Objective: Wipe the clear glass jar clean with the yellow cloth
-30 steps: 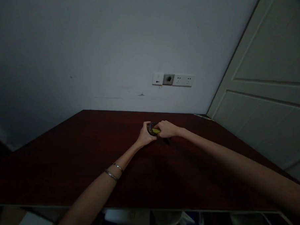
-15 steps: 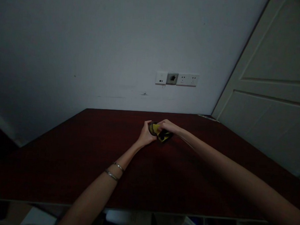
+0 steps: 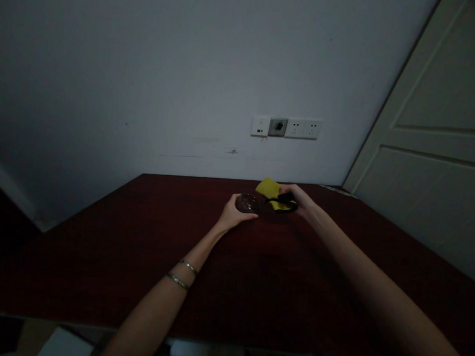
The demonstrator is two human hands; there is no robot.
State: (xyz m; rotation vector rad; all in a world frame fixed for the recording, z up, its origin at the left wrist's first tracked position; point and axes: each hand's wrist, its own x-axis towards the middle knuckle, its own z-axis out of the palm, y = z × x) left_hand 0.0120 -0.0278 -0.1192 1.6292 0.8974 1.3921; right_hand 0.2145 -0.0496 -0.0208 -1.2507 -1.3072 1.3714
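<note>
A clear, round glass (image 3: 248,203) is held in my left hand (image 3: 232,215), its thumb and fingers curved around the near and far sides. To the right of it, my right hand (image 3: 297,196) grips a yellow cloth with black edging (image 3: 269,189). One part of the cloth sticks up and another hangs below the fingers. Cloth and glass are a small gap apart. Both hands are over the dark red tabletop (image 3: 173,206), toward its far side. Whether the glass rests on the wood is hard to tell in the dim light.
Behind the table rises a pale wall with a row of sockets and switches (image 3: 287,127). A white panelled door (image 3: 432,139) stands at the right. Below the table's near edge, several dim items show, among them a pale flat sheet (image 3: 65,344).
My right hand has drawn the yellow cloth out of the glass and away to the right. My left hand still holds the glass, and the view has shifted slightly.
</note>
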